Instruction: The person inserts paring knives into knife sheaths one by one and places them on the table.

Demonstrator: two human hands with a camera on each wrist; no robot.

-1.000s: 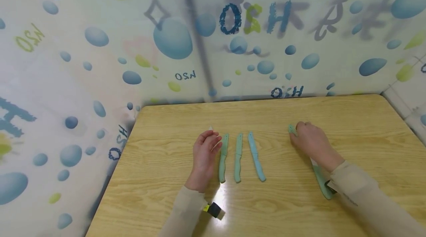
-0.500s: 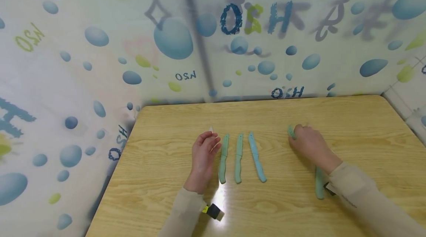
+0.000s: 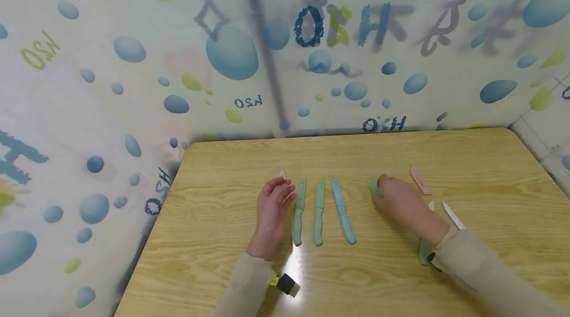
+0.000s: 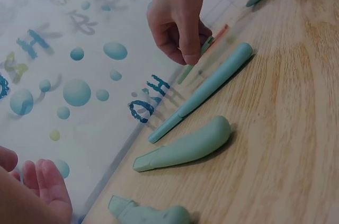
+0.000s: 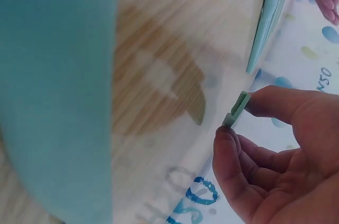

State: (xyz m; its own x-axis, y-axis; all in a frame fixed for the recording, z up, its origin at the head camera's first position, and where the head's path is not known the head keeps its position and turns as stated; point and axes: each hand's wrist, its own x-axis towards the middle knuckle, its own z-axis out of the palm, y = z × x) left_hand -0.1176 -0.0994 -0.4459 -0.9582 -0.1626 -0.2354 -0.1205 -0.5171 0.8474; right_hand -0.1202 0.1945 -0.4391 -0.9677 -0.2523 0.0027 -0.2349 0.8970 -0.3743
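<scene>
My right hand [image 3: 403, 203] pinches a green knife sheath [image 5: 237, 109] between thumb and fingertips, just above the table. Under its wrist lies a green-handled knife [image 3: 425, 253] with a white blade tip showing; the sleeve covers part of it. My left hand [image 3: 274, 210] is nearest the left green knife [image 3: 299, 213], its fingers relaxed with nothing in them. Beyond those fingers a white pointed tip [image 3: 282, 173] shows, the rest hidden. Between the hands lie a second green knife [image 3: 319, 213] and a blue knife [image 3: 344, 210], both sheathed.
A loose pink sheath [image 3: 420, 181] lies behind the right wrist. Beside the sleeve a bare white blade [image 3: 453, 215] points away, its handle covered. The wooden table [image 3: 222, 158] meets a patterned wall [image 3: 311, 84] at the back.
My right hand has moved left with the green sheath, away from the green-handled knife. The pink sheath and another white blade have come into sight. My left hand stays in place.
</scene>
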